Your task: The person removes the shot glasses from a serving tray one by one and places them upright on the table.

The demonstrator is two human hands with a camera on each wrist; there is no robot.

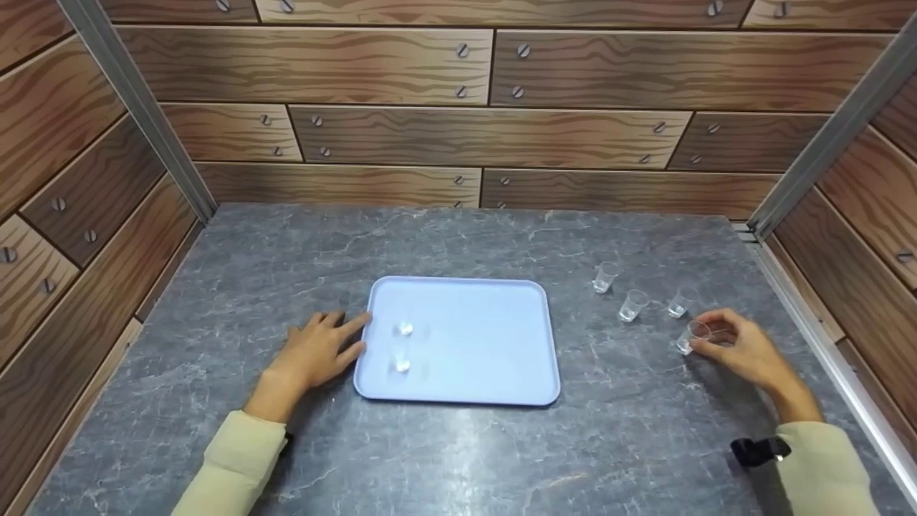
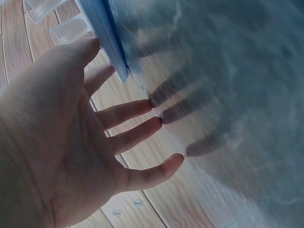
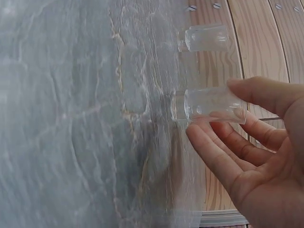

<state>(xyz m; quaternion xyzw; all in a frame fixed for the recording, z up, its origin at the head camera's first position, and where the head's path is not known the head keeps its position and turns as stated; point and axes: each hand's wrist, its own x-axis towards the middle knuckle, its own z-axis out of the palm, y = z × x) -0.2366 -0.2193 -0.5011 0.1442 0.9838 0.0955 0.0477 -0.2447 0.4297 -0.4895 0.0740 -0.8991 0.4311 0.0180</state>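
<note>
My right hand [image 1: 741, 351] has its thumb and fingers about a small clear shot glass [image 1: 693, 337], which stands upright at the table's right; the right wrist view shows the thumb at its rim and the index finger along its side. Three more shot glasses stand close by: one just behind [image 1: 682, 302], one to the left [image 1: 633, 306] and one farther back [image 1: 605, 277]. My left hand [image 1: 313, 352], fingers spread, touches the left edge of a light blue tray [image 1: 480, 340] with thumb and index finger. Two clear glasses [image 1: 405, 329] stand on the tray's left part.
The grey marbled tabletop [image 1: 458, 455] carries everything. Wood-patterned walls [image 1: 401, 136] enclose it at the back and both sides, with metal posts at the back corners. A metal rail [image 1: 845, 387] runs along the right edge.
</note>
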